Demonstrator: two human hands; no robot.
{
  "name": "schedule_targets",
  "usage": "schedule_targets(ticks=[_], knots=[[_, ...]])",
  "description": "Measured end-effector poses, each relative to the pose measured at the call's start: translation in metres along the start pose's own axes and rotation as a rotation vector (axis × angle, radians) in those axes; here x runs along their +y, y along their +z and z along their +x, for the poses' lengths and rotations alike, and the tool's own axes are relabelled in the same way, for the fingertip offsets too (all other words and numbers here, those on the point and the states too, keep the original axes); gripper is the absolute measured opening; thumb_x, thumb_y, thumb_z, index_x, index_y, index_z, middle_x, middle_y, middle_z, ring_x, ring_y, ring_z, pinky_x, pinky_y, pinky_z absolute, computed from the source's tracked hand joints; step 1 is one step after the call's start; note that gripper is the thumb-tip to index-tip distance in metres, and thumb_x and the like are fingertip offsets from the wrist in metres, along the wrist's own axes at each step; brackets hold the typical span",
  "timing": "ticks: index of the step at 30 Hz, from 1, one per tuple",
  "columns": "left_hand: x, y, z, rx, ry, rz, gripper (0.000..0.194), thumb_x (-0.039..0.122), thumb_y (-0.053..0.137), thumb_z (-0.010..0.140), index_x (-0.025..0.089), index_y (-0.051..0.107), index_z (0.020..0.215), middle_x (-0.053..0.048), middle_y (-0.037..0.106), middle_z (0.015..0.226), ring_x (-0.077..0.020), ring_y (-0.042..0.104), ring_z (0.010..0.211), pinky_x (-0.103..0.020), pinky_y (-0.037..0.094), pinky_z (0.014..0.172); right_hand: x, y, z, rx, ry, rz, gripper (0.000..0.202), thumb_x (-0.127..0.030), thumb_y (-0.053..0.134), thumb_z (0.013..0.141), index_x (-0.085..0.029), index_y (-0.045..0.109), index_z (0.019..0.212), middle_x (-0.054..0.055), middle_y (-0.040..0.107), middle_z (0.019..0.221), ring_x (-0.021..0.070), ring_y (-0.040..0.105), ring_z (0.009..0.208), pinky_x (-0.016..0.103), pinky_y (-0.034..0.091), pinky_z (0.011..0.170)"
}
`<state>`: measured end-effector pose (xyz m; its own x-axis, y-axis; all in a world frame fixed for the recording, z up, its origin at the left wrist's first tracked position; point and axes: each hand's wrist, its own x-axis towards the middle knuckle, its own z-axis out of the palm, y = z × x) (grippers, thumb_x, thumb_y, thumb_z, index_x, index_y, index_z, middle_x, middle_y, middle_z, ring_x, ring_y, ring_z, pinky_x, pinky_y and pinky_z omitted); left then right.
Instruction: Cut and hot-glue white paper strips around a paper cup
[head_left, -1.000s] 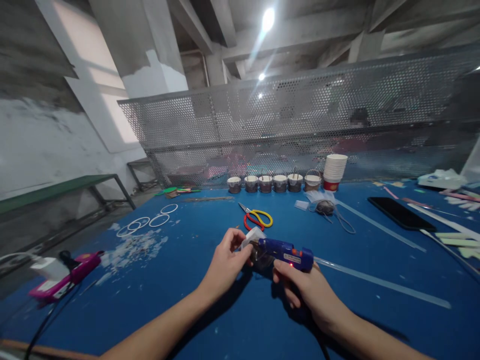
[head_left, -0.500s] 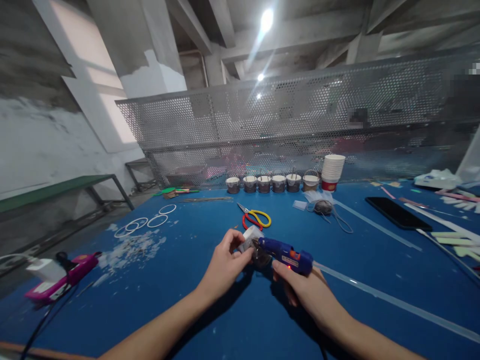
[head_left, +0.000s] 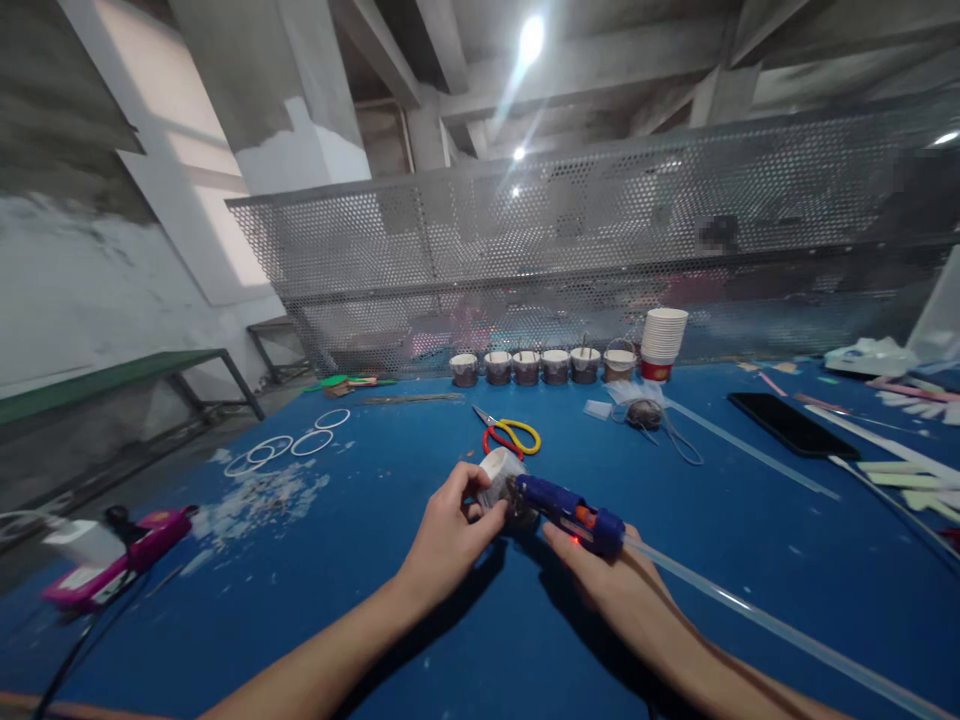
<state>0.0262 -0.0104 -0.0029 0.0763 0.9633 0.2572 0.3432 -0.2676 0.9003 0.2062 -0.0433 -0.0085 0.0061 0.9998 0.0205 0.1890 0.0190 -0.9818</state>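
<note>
My left hand (head_left: pixel 459 520) grips a small paper cup (head_left: pixel 496 468), tilted, with grey-brown material wrapped about its lower part. Its white mouth faces up and to the left. In my right hand (head_left: pixel 600 565) is a blue hot glue gun (head_left: pixel 570 512), with a red light lit on its side and a long clear glue stick (head_left: pixel 750 605) running out of its back end. The nozzle meets the dark wrapping on the cup; whether it touches is too small to tell. Just beyond the cup lie scissors (head_left: pixel 510 436) with one red and one yellow handle.
Several wrapped cups (head_left: pixel 555 368) stand in a row at the back beside a stack of paper cups (head_left: pixel 664 345). A cord bundle (head_left: pixel 643 414), a black phone (head_left: pixel 796 424) and loose strips lie to the right. White rings (head_left: pixel 259 455) and a pink power strip (head_left: pixel 124 560) are on the left.
The cup has turned a little, so more of its white mouth shows. The glue gun has shifted slightly and its glue stick hangs at a steeper angle. Both grips stay the same.
</note>
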Motion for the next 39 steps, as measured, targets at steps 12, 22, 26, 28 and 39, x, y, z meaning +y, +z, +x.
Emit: schedule_targets(ticks=[12, 22, 26, 28, 39], knots=[[0.006, 0.0, -0.001, 0.025, 0.041, 0.064, 0.016, 0.028, 0.059, 0.073, 0.02, 0.047, 0.08, 0.005, 0.051, 0.072, -0.0086, 0.048, 0.055, -0.022, 0.038, 0.053, -0.006, -0.001, -0.002, -0.054, -0.117, -0.036, 0.029, -0.044, 0.054, 0.073, -0.021, 0.047, 0.059, -0.006, 0.035, 0.05, 0.0098, 0.028, 0.047, 0.025, 0.027, 0.045], [0.007, 0.001, -0.001, 0.04, 0.053, 0.053, 0.015, 0.028, 0.06, 0.072, 0.02, 0.048, 0.078, 0.003, 0.054, 0.072, -0.0109, 0.053, 0.059, -0.023, 0.042, 0.055, -0.005, -0.001, -0.002, -0.066, -0.124, -0.034, 0.028, -0.043, 0.055, 0.074, -0.02, 0.046, 0.06, -0.005, 0.035, 0.052, 0.0094, 0.027, 0.049, 0.024, 0.025, 0.045], [0.005, 0.0, 0.0, 0.033, 0.055, 0.069, 0.015, 0.028, 0.06, 0.072, 0.02, 0.047, 0.078, 0.004, 0.053, 0.072, -0.0112, 0.053, 0.059, -0.024, 0.042, 0.057, -0.004, -0.002, 0.0, -0.059, -0.107, -0.035, 0.029, -0.044, 0.055, 0.074, -0.02, 0.046, 0.06, -0.006, 0.034, 0.05, 0.0092, 0.027, 0.047, 0.024, 0.025, 0.043], [0.004, 0.0, 0.0, 0.027, 0.054, 0.074, 0.016, 0.028, 0.06, 0.073, 0.02, 0.047, 0.079, 0.004, 0.052, 0.072, -0.0107, 0.052, 0.058, -0.024, 0.043, 0.057, -0.003, -0.002, 0.001, -0.054, -0.1, -0.049, 0.03, -0.044, 0.055, 0.075, -0.021, 0.046, 0.06, -0.006, 0.033, 0.049, 0.0092, 0.028, 0.046, 0.024, 0.025, 0.043], [0.012, -0.005, -0.001, 0.055, -0.021, -0.138, 0.015, 0.035, 0.056, 0.079, 0.021, 0.05, 0.081, 0.004, 0.056, 0.072, -0.0134, 0.061, 0.063, -0.027, 0.049, 0.064, 0.001, -0.008, -0.002, -0.05, 0.034, -0.107, 0.032, -0.047, 0.059, 0.075, -0.021, 0.05, 0.059, -0.007, 0.036, 0.042, 0.0097, 0.034, 0.041, 0.024, 0.026, 0.042]])
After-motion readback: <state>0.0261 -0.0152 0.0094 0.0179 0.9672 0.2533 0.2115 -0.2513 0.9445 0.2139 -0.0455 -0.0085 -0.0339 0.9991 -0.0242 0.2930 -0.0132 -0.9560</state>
